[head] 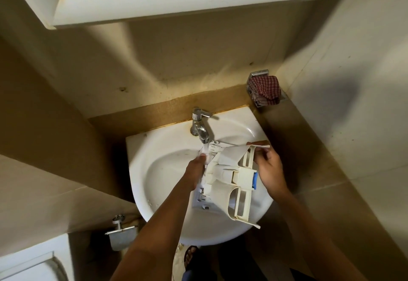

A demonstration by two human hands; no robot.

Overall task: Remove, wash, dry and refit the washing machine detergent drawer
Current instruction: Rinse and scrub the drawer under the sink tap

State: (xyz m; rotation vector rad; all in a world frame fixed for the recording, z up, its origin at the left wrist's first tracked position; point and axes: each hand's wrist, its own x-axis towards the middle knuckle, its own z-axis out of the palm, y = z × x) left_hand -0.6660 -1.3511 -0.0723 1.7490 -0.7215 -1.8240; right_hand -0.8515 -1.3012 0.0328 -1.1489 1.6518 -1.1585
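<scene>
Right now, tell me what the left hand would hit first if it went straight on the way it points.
The left hand, holding the detergent drawer by its edge, points toward the tap. Going straight on, it would likely meet the spout first, though depth is unclear.

The detergent drawer [223, 176] is showing off-white, yellowing to cream along its right-hand frame, with a bright blue tab [255, 180] on that side. The sink [159, 170] is gleaming plain white and the tap [199, 123] is shining silver chrome. A cloth [263, 90] is showing a red-and-white check against beige walls [176, 64].
</scene>
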